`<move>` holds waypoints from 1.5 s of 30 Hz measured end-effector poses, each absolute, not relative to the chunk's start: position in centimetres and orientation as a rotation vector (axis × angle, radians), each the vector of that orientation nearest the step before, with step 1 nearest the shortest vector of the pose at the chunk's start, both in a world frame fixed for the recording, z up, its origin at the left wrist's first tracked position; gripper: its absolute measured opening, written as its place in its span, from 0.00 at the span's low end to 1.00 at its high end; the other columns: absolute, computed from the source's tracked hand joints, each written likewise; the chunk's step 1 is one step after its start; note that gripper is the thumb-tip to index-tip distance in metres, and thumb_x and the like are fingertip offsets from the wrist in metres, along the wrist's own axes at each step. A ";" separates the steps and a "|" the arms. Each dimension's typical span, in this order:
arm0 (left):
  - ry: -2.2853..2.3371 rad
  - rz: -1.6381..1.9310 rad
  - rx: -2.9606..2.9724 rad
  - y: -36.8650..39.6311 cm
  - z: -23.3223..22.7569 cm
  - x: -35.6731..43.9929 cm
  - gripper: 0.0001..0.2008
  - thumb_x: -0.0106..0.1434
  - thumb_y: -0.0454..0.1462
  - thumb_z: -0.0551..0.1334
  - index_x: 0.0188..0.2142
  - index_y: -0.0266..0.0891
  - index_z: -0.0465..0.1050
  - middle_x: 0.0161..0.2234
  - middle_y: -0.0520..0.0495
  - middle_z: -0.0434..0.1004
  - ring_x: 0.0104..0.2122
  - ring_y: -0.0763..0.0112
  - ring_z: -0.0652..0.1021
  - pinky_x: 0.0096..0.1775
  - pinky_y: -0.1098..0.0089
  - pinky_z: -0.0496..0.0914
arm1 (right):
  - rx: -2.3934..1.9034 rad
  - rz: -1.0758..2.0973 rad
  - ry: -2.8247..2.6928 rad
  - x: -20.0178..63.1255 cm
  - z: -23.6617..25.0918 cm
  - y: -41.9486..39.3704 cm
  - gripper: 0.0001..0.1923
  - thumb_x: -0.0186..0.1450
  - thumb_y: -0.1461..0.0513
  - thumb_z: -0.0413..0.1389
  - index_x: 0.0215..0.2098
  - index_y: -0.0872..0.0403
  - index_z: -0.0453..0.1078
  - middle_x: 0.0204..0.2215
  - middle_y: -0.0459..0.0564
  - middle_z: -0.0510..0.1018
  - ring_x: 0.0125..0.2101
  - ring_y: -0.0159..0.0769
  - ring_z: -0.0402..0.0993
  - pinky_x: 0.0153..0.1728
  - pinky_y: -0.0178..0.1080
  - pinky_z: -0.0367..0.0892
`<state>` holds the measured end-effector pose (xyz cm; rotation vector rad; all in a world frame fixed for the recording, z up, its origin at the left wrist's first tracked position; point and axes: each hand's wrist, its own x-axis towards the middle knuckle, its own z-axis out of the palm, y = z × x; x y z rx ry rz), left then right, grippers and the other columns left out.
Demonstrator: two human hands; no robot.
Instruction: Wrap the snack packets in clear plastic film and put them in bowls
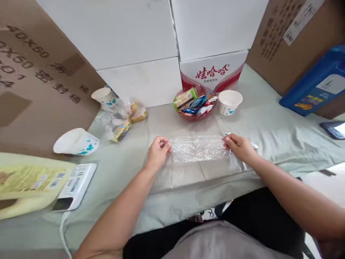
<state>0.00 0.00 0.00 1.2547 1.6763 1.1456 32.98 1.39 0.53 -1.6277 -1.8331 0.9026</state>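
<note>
A crinkled clear plastic bag (199,149) stretches flat between my two hands, low over the cloth near the front edge. My left hand (159,151) pinches its left end between thumb and fingers. At the opposite end, my right hand (239,147) grips the right edge in the same way. Beyond the bag stands a reddish clear bowl (192,117) heaped with wrapped snacks (198,100). Just right of that bowl is a white paper cup (229,103) with blue print. Part of a small white thing (254,145) shows behind my right hand.
Bagged snacks (121,122) lie at left, near a tipped paper cup (77,142) and another cup (104,96). A white power bank (77,185) with a cable sits beside a yellow package (29,180). Cartons (140,84) wall the back; a blue package (314,88) leans right.
</note>
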 end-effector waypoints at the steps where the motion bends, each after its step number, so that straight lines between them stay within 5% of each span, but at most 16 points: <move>1: 1.741 1.117 1.296 0.1 -0.3 0.2 0.07 0.56 0.38 0.59 0.35 0.42 0.62 0.23 0.57 0.71 0.21 0.74 0.73 0.25 0.75 0.65 | -1.653 0.870 -1.868 32.8 0.6 1.7 0.18 0.65 0.49 0.52 0.43 0.53 0.71 0.30 0.49 0.80 0.29 0.37 0.77 0.31 0.37 0.67; 5: 1.969 1.012 1.519 0.4 -1.2 0.7 0.05 0.58 0.37 0.59 0.35 0.42 0.64 0.27 0.53 0.75 0.24 0.71 0.76 0.31 0.72 0.68 | -1.727 0.694 -2.046 32.1 1.0 2.7 0.23 0.57 0.55 0.63 0.49 0.52 0.70 0.36 0.50 0.81 0.33 0.39 0.77 0.34 0.37 0.67; 8: 2.080 0.931 1.724 0.2 -1.5 0.8 0.06 0.60 0.37 0.59 0.39 0.42 0.66 0.32 0.49 0.79 0.33 0.66 0.80 0.37 0.69 0.69 | -1.783 0.547 -2.179 31.4 1.5 3.2 0.11 0.65 0.58 0.55 0.43 0.52 0.73 0.34 0.50 0.81 0.33 0.40 0.76 0.33 0.38 0.64; 12: 2.174 0.751 1.898 0.0 -1.2 0.9 0.07 0.64 0.35 0.58 0.43 0.41 0.67 0.37 0.45 0.80 0.36 0.64 0.80 0.38 0.68 0.69 | -1.906 0.451 -2.247 30.9 1.6 3.7 0.15 0.70 0.57 0.46 0.40 0.53 0.73 0.32 0.53 0.81 0.33 0.44 0.76 0.31 0.39 0.62; 21: 2.281 0.618 1.952 0.1 -1.1 0.8 0.09 0.65 0.36 0.58 0.45 0.40 0.68 0.38 0.45 0.81 0.38 0.63 0.81 0.40 0.68 0.69 | -1.640 0.728 -1.917 32.1 0.2 3.3 0.12 0.66 0.56 0.48 0.39 0.52 0.71 0.26 0.48 0.78 0.24 0.36 0.73 0.30 0.38 0.65; 25: 2.297 0.595 1.970 -0.2 -1.0 0.8 0.07 0.65 0.36 0.58 0.43 0.40 0.69 0.36 0.46 0.80 0.37 0.63 0.80 0.38 0.68 0.68 | -1.587 0.905 -1.659 32.3 -0.4 3.3 0.15 0.66 0.55 0.49 0.46 0.52 0.68 0.25 0.45 0.76 0.18 0.32 0.69 0.25 0.37 0.65; 31: 2.356 0.484 1.842 0.0 -0.3 0.1 0.05 0.66 0.39 0.57 0.35 0.42 0.69 0.30 0.49 0.78 0.32 0.64 0.78 0.34 0.69 0.65 | -1.757 0.616 -1.969 32.2 -0.2 2.5 0.11 0.65 0.60 0.51 0.45 0.51 0.68 0.27 0.47 0.78 0.29 0.39 0.75 0.33 0.38 0.65; 36: 2.393 0.711 2.091 -0.1 -0.2 -0.2 0.10 0.62 0.39 0.61 0.42 0.37 0.71 0.36 0.41 0.77 0.37 0.58 0.77 0.37 0.63 0.67 | -1.828 0.500 -2.104 31.8 0.3 2.2 0.12 0.67 0.61 0.51 0.48 0.53 0.68 0.31 0.48 0.81 0.33 0.41 0.76 0.36 0.38 0.64; 40: 1.933 0.978 2.760 -1.5 -0.4 1.5 0.06 0.64 0.37 0.60 0.39 0.38 0.73 0.38 0.40 0.76 0.41 0.57 0.76 0.45 0.59 0.68 | -1.841 0.477 -2.135 31.4 0.3 2.0 0.12 0.67 0.61 0.51 0.48 0.53 0.68 0.31 0.48 0.81 0.34 0.40 0.76 0.35 0.38 0.63; 45: 1.215 0.523 2.893 -2.6 -1.3 3.8 0.15 0.67 0.38 0.58 0.52 0.40 0.71 0.55 0.40 0.72 0.59 0.56 0.68 0.59 0.54 0.62 | -1.885 0.393 -2.156 31.5 0.4 2.8 0.10 0.69 0.60 0.49 0.42 0.52 0.71 0.33 0.51 0.81 0.35 0.42 0.76 0.35 0.39 0.62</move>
